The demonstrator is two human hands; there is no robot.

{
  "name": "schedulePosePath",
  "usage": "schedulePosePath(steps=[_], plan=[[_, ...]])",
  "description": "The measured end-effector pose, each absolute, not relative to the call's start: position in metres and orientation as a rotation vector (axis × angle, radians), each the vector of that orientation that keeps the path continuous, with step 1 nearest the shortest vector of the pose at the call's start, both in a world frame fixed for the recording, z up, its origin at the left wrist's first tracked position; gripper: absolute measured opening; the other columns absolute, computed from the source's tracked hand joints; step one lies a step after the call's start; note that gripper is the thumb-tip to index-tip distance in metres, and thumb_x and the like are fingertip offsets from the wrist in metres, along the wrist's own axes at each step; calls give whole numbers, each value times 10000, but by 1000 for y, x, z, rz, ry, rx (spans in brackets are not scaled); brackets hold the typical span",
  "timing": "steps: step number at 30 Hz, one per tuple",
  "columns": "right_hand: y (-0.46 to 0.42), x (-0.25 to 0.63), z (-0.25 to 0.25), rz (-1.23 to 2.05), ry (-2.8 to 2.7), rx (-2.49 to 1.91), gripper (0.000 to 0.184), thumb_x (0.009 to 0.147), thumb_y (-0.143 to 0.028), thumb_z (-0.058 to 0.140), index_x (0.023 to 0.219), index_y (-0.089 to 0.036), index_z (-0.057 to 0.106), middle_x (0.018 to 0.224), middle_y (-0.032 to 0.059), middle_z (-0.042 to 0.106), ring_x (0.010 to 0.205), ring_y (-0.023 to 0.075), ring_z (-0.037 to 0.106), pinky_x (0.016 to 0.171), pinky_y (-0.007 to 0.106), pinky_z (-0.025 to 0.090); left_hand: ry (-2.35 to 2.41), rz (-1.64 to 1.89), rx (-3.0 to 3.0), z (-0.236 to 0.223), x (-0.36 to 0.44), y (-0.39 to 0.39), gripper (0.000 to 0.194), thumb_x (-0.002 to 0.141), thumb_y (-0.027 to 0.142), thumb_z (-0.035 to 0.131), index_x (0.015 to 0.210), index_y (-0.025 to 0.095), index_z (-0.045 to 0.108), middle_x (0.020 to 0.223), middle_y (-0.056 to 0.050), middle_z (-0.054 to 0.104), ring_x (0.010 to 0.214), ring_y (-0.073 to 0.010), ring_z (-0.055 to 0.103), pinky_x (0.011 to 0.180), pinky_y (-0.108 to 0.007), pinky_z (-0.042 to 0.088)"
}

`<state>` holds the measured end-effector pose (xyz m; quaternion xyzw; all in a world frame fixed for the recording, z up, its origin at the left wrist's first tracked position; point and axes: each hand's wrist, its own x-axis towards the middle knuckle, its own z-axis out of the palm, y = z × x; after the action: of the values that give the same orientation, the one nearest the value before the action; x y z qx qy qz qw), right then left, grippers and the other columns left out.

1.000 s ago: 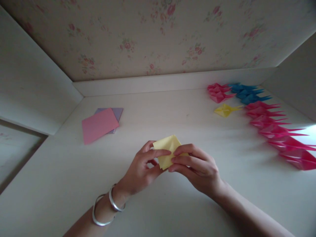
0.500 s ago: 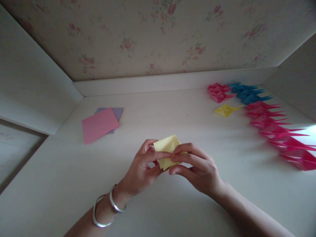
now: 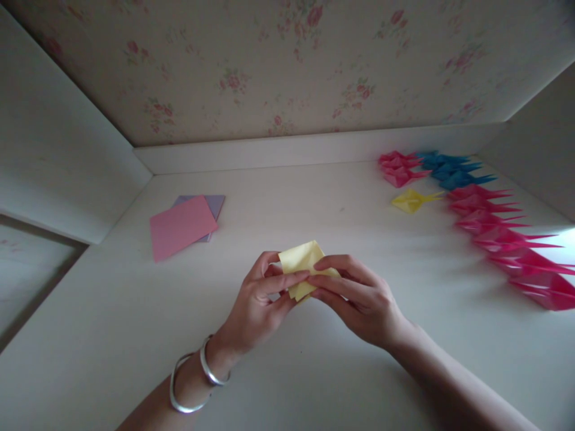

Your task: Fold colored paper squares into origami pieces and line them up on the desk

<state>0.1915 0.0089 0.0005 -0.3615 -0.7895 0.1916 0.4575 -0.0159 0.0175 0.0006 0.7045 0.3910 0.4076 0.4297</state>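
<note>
A folded yellow sheet of paper (image 3: 300, 258) is held between both hands over the white table (image 3: 287, 383). My left hand (image 3: 258, 302) grips its left side, index finger across the front and thumb below. On the right side, my right hand (image 3: 359, 296) pinches the same paper, its fingertips meeting the left index finger near the middle. Layered edges show at the paper's lower corner. Part of the paper's right side is hidden behind the right fingers.
Pink paper (image 3: 182, 228) lies over purple paper (image 3: 218, 205) at left. A yellow folded paper figure (image 3: 411, 202) lies at right, near pink ones (image 3: 402, 175), blue ones (image 3: 456, 178) and a row of several dark pink ones (image 3: 521, 260). A floral wall (image 3: 269, 66) stands behind.
My right thumb has closed in on the paper's lower edge. Both hands and the yellow paper have shifted slightly upward in view. The papers and figures on the table stay put.
</note>
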Motion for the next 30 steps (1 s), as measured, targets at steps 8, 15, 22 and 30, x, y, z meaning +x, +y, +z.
schedulePosePath(steps=[8, 15, 22, 30], plan=[[11, 195, 1, 489, -2018, -858, 330, 884, -171, 675, 1205, -231, 626, 1187, 129, 584, 1036, 235, 645, 825, 366, 584, 961, 1145, 1825, 0, -15, 19, 438, 824, 36, 654, 1133, 338, 729, 1127, -45, 522, 913, -144, 586, 742, -250, 559], [13, 192, 0, 568, -1909, -840, 329, 871, -82, 646, 1172, -211, 666, 1192, 136, 581, 1063, 236, 624, 822, 377, 575, 979, 1119, 1864, -5, -14, 18, 312, 830, 68, 684, 1047, 276, 768, 1146, -63, 518, 882, -145, 589, 714, -256, 569], [13, 192, 0, 782, -1758, -899, 235, 885, -117, 654, 1061, -244, 745, 1166, 99, 609, 1062, 210, 623, 867, 345, 541, 999, 1015, 1697, 3, -16, 16, 215, 838, 215, 726, 1041, 275, 768, 1165, -61, 516, 909, -145, 619, 727, -230, 580], [15, 195, 0, 1223, -1396, -970, 115, 884, -231, 681, 855, -244, 792, 1023, 66, 653, 947, 174, 646, 795, 268, 546, 965, 906, 1290, 10, -18, 24, 218, 911, 338, 632, 1056, 233, 756, 1363, -93, 506, 942, -193, 656, 650, -254, 616]])
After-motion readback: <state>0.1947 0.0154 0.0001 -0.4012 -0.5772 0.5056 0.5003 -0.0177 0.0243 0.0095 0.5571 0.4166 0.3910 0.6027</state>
